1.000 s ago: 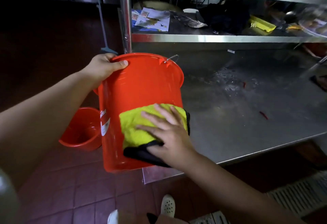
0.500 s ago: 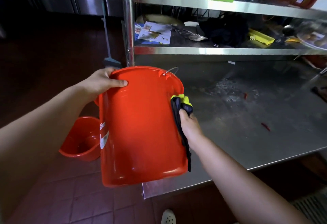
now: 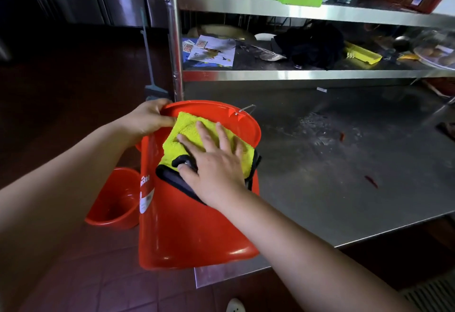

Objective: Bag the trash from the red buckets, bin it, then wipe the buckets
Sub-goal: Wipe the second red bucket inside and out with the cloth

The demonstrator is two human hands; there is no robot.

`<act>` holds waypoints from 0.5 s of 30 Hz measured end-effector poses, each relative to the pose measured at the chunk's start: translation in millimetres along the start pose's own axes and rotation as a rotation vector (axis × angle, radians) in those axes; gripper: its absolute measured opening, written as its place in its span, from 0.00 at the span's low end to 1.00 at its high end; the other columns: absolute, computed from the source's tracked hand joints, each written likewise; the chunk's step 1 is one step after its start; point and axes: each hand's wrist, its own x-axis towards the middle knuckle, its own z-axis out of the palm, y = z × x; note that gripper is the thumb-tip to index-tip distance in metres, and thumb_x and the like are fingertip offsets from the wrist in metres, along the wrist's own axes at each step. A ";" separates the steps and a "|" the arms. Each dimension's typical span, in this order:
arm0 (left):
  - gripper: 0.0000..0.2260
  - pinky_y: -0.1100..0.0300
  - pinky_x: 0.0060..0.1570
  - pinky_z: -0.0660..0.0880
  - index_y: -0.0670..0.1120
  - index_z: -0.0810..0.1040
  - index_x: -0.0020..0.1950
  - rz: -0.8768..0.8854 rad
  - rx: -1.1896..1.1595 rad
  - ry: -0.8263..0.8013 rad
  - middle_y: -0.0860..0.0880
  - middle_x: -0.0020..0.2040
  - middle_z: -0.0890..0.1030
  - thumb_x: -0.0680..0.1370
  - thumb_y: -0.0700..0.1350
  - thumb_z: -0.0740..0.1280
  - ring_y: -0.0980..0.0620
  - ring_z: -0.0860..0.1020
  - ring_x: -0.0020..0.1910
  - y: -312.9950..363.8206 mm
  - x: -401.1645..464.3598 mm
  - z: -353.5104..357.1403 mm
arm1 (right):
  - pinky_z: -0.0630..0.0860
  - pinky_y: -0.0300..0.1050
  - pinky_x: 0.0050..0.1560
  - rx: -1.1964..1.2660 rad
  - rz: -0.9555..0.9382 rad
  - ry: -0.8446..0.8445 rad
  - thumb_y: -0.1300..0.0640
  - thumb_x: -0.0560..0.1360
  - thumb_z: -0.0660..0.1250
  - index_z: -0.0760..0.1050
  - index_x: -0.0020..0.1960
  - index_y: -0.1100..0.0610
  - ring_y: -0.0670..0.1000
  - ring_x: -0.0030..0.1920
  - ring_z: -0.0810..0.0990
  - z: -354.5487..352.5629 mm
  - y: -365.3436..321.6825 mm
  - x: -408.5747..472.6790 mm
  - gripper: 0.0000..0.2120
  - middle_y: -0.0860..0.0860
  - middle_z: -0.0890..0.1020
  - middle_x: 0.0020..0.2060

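A red bucket (image 3: pixel 192 228) stands upside down at the left end of the steel table (image 3: pixel 332 181), its flat bottom facing up. My left hand (image 3: pixel 147 118) grips the far left edge of that bottom. A yellow cloth with a black border (image 3: pixel 189 132) lies over the bucket's bottom and upper side. My right hand (image 3: pixel 216 161) presses flat on the cloth with spread fingers. A second red bucket (image 3: pixel 113 201) sits upright on the floor to the left, partly hidden behind the first.
Steel shelves (image 3: pixel 295 75) rise behind the table, holding papers, a black bag, a yellow tray and a green tray. A broom (image 3: pixel 150 70) leans by the shelf post. Small red scraps (image 3: pixel 371 181) lie on the table. Dark red tiles cover the floor.
My right hand has brought the cloth from the bucket's right side up onto its bottom, spread flat. Earlier it wiped the near side. My left hand keeps its grip.
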 end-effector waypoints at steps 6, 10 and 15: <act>0.08 0.66 0.32 0.76 0.47 0.77 0.48 0.024 -0.035 -0.022 0.49 0.40 0.82 0.72 0.39 0.72 0.59 0.81 0.32 10.8 9.9 14.4 | 0.56 0.55 0.72 0.340 0.142 0.172 0.46 0.75 0.61 0.67 0.68 0.38 0.51 0.75 0.55 0.4 46.6 0.7 0.22 0.40 0.62 0.74; 0.09 0.70 0.30 0.75 0.51 0.77 0.46 0.013 -0.014 0.015 0.53 0.41 0.83 0.70 0.43 0.74 0.60 0.82 0.34 11.5 7.5 17.0 | 0.67 0.39 0.61 0.728 0.422 0.230 0.51 0.76 0.63 0.74 0.65 0.52 0.49 0.65 0.71 14.2 80.5 -11.7 0.18 0.48 0.76 0.63; 0.10 0.64 0.41 0.75 0.52 0.78 0.45 0.051 0.073 0.067 0.55 0.41 0.82 0.68 0.48 0.76 0.60 0.81 0.38 20.4 -0.1 22.4 | 0.70 0.43 0.37 0.949 0.853 0.239 0.53 0.76 0.63 0.75 0.40 0.54 0.51 0.39 0.78 31.2 113.5 -54.9 0.09 0.47 0.79 0.33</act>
